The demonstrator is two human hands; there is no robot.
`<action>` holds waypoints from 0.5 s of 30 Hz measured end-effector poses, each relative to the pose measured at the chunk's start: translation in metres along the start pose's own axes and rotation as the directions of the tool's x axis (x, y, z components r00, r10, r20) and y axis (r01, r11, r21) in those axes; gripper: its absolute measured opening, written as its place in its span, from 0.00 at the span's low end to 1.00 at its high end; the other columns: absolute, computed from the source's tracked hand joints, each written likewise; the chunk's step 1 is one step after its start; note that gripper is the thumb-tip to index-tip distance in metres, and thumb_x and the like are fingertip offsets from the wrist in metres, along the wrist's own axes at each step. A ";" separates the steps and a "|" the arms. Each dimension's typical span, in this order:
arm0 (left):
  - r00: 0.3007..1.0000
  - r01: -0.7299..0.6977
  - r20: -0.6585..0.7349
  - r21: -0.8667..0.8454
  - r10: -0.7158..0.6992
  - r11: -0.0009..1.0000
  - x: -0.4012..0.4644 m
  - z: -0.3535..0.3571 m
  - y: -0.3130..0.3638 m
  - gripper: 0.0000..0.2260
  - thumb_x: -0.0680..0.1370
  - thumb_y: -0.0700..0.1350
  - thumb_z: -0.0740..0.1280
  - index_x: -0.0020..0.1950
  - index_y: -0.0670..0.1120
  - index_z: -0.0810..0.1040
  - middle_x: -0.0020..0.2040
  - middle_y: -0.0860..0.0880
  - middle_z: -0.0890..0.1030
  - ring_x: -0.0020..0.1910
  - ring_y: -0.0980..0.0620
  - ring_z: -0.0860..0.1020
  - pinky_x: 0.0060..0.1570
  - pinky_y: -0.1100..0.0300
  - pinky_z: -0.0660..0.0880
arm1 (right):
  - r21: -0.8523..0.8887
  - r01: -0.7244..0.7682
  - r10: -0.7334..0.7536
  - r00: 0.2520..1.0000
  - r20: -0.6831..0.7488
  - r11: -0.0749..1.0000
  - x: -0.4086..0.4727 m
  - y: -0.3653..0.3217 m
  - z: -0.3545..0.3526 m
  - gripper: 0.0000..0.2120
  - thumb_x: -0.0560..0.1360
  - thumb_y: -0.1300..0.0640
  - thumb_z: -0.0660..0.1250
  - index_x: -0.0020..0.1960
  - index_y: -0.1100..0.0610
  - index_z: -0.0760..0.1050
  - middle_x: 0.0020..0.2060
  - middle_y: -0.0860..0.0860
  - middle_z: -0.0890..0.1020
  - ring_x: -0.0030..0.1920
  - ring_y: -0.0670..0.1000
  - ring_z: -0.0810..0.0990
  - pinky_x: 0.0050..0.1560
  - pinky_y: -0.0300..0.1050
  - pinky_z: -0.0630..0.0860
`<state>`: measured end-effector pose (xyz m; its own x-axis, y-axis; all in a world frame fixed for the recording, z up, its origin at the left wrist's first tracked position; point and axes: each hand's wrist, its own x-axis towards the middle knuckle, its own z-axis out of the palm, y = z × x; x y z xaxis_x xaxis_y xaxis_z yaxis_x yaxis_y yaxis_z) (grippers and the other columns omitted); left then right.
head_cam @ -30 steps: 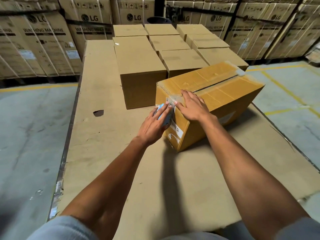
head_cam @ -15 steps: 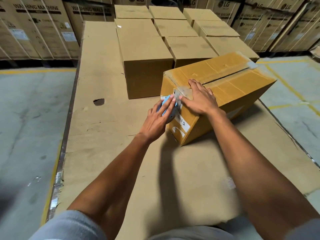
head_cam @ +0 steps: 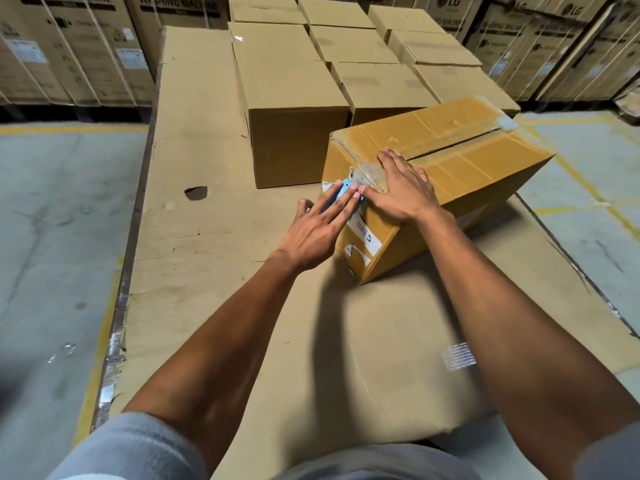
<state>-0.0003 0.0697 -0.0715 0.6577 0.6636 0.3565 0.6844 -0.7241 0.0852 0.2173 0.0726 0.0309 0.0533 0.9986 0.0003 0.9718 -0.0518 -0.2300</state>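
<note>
**Both hands flat at the near corner of the taped box**

The yellow-brown box [head_cam: 467,168] sits askew on the cardboard-covered bench [head_cam: 194,258], its near end under both hands. The right hand [head_cam: 398,192] lies palm down with straight fingers on the box's top edge, pressing a patch of clear tape [head_cam: 369,173] at the end of the centre seam. Just beside it, the left hand [head_cam: 311,233] presses a small blue tool [head_cam: 343,192] against the box's end face with nearly straight fingers. Its thumb is hidden, so a grip underneath cannot be told. A white label [head_cam: 363,233] shows below the left fingertips. Plain cartons [head_cam: 294,109] stand beyond the hands.
</note>
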 end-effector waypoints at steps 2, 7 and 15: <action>1.000 -0.005 0.009 0.007 0.005 1.000 0.003 -0.002 0.000 0.35 0.85 0.38 0.61 0.90 0.46 0.49 0.91 0.46 0.51 0.89 0.42 0.49 0.62 0.43 0.68 | 0.012 0.015 -0.015 1.000 0.009 1.000 0.001 0.001 -0.001 0.44 0.80 0.33 0.62 0.87 0.49 0.47 0.87 0.49 0.50 0.86 0.53 0.48 0.84 0.63 0.43; 1.000 -0.029 0.009 0.013 0.029 0.999 0.008 -0.004 -0.001 0.33 0.86 0.37 0.62 0.90 0.43 0.52 0.90 0.44 0.53 0.89 0.41 0.51 0.62 0.42 0.69 | 0.029 0.037 -0.038 0.998 0.048 0.999 0.001 0.003 -0.003 0.44 0.80 0.36 0.65 0.87 0.48 0.46 0.87 0.48 0.49 0.86 0.52 0.47 0.84 0.63 0.41; 0.997 -0.057 -0.046 0.025 0.059 0.998 0.014 0.004 -0.010 0.30 0.88 0.46 0.65 0.88 0.42 0.59 0.89 0.44 0.59 0.88 0.43 0.58 0.54 0.45 0.73 | 0.038 0.057 -0.060 0.995 0.083 0.998 0.005 0.003 -0.004 0.46 0.79 0.37 0.67 0.87 0.46 0.45 0.87 0.46 0.47 0.86 0.51 0.45 0.83 0.64 0.40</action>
<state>0.0039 0.0869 -0.0712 0.6815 0.6107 0.4032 0.6531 -0.7561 0.0413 0.2216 0.0778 0.0336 -0.0248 0.9975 -0.0668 0.9639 0.0062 -0.2662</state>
